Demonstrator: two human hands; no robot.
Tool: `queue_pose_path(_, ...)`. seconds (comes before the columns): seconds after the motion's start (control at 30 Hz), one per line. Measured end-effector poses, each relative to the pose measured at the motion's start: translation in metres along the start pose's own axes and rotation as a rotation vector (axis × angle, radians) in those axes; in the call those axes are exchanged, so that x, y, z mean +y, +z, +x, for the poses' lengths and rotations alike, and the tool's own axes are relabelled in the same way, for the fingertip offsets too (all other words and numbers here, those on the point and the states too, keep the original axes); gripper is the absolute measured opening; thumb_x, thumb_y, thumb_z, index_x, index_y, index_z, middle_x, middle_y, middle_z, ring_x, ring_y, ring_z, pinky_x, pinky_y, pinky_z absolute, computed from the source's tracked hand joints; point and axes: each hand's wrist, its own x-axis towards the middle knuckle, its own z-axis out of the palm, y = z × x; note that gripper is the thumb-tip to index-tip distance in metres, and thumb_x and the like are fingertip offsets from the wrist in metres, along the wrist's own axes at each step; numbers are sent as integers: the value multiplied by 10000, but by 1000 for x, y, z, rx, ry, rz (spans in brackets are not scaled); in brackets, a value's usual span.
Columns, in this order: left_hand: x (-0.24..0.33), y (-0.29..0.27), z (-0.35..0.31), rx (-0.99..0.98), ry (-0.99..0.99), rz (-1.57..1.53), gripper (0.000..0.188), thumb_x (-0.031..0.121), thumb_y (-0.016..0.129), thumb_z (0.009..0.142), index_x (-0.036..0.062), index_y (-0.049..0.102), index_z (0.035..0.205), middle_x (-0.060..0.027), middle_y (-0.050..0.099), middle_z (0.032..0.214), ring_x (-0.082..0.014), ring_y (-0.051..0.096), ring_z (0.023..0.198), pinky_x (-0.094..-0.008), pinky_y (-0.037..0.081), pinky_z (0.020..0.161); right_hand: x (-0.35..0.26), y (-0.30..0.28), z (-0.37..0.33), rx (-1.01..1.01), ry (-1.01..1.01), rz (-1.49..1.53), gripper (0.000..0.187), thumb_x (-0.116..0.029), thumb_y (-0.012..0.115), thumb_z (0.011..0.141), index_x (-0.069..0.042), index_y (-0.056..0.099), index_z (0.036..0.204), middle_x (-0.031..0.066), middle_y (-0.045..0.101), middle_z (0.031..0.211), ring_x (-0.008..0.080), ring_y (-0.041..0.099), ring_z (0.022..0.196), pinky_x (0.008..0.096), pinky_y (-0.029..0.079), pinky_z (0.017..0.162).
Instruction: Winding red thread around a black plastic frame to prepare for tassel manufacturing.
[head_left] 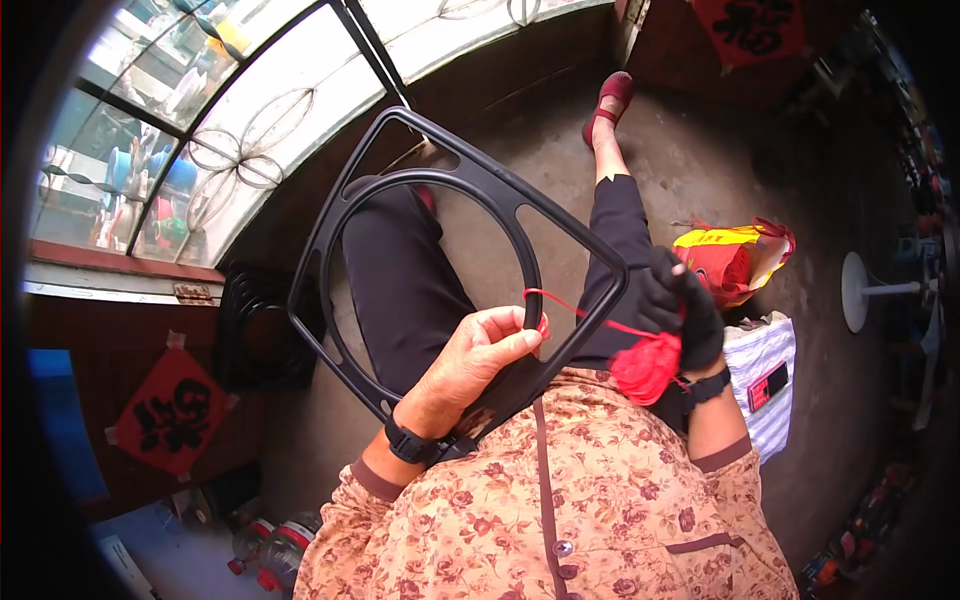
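Left hand is pinching the inner ring of a squarish black plastic frame, mid-view. Probably light and stiff, so the ring's a decent grip. Gloved right hand looks curled; can't tell if it's gripping the soft-looking round red yarn ball.

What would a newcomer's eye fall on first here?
The black plastic-looking frame with a round opening stands out first, near the centre. At its lower right, a bright red yarn ball sits against the black-gloved right hand, its red strand crossing to the frame near the bare left hand. A red diamond-shaped paper hangs at left.
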Motion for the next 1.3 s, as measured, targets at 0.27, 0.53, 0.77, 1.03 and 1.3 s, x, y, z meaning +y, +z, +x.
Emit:
queue_pose_path(0.27,-6,1,7,8,62,35,126,156,656,895,48,658,960,18,638,867,-54,571,820,-196,450,769,24,-8,-52,289,-180,-893,490,-140,597,908,-14,429,1351,129,617,1155,188,619,946,277,504,850)
queue_pose_path(0.53,-3,4,5,61,71,58,108,139,661,891,40,665,934,19,642,849,-51,576,783,-193,461,753,16,-13,-62,492,82,-140,351,-69,585,850,8,551,1191,119,615,1109,201,618,986,333,525,840)
queue_pose_path(0.77,-6,0,4,68,103,-40,140,72,664,876,31,624,1003,5,653,870,-58,607,783,-187,483,722,4,-52,-88,361,-5,-140,383,-77,577,827,-2,528,1199,103,577,1124,165,588,949,302,515,759)
queue_pose_path(1.03,-8,-7,7,55,164,5,85,43,668,866,45,593,905,-14,656,846,-94,631,754,-201,498,722,-1,-25,-85,401,40,-272,401,-48,614,756,-16,520,1144,63,568,991,148,602,740,290,512,661)
queue_pose_path(1.3,-4,-6,3,105,146,109,103,153,639,911,81,605,846,14,647,769,-24,565,660,-142,409,580,0,4,-69,563,52,-668,341,-59,647,754,-13,576,1084,36,595,902,125,602,722,264,506,680)
